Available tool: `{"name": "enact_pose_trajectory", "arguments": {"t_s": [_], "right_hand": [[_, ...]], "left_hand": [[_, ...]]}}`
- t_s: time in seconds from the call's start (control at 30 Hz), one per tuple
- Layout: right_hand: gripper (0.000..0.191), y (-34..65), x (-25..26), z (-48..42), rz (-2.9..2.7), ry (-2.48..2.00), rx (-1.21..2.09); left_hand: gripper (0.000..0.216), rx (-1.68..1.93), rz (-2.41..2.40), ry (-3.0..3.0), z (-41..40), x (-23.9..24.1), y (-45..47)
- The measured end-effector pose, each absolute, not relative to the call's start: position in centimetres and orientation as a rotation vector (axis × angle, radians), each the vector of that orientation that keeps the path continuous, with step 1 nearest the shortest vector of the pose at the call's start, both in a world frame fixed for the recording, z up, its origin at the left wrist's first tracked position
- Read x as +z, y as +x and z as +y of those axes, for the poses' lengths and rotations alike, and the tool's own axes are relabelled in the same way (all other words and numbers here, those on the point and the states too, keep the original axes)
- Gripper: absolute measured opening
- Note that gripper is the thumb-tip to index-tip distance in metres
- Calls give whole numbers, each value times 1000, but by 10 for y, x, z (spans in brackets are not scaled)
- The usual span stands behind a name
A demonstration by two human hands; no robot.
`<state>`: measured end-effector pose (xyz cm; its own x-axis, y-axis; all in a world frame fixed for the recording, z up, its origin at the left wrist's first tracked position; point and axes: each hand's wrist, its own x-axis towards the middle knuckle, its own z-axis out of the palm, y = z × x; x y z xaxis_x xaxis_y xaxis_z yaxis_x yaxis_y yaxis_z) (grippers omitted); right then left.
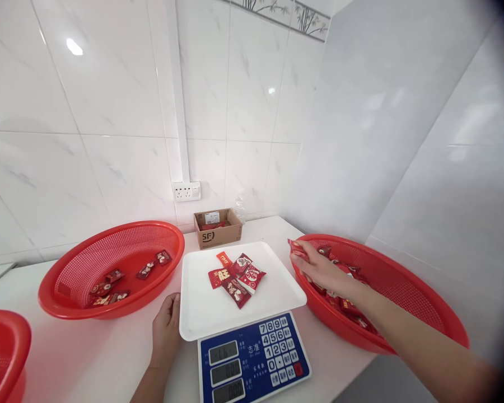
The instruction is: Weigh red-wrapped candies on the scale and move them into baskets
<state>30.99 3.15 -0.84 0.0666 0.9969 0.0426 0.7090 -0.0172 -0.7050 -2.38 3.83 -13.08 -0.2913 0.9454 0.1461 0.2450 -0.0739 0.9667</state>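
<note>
My right hand (317,270) is over the near rim of the red basket (407,291) on the right, fingers pinched on a small red packet (297,248). More red packets lie in that basket. My left hand (167,330) rests on the white counter, fingers curled against the left edge of the white scale tray (205,313). Several red packets (236,277) lie in a small heap on the tray. The blue scale (254,358) with keypad and displays sits under it.
A second red basket (75,274) at the left holds several red packets. A third red basket (2,352) shows at the bottom left corner. A small cardboard box (218,229) stands by the tiled wall under a socket (186,191).
</note>
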Motion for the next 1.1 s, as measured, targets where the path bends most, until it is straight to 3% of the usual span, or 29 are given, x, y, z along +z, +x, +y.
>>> {"name": "enact_pose_trajectory", "arguments": {"t_s": [0.23, 0.67, 0.93, 1.1], "right_hand": [[43, 264, -14, 60, -1811, -1576, 881], [32, 249, -29, 54, -2070, -1506, 752], [38, 261, -33, 70, -2028, -1660, 574], [60, 266, -42, 85, -2071, -1726, 486]], "left_hand": [[40, 1427, 1522, 1311, 41, -137, -26], [40, 1415, 1497, 1276, 40, -136, -24], [39, 1428, 1502, 1281, 42, -137, -24], [40, 1408, 1502, 1290, 41, -137, -26]]}}
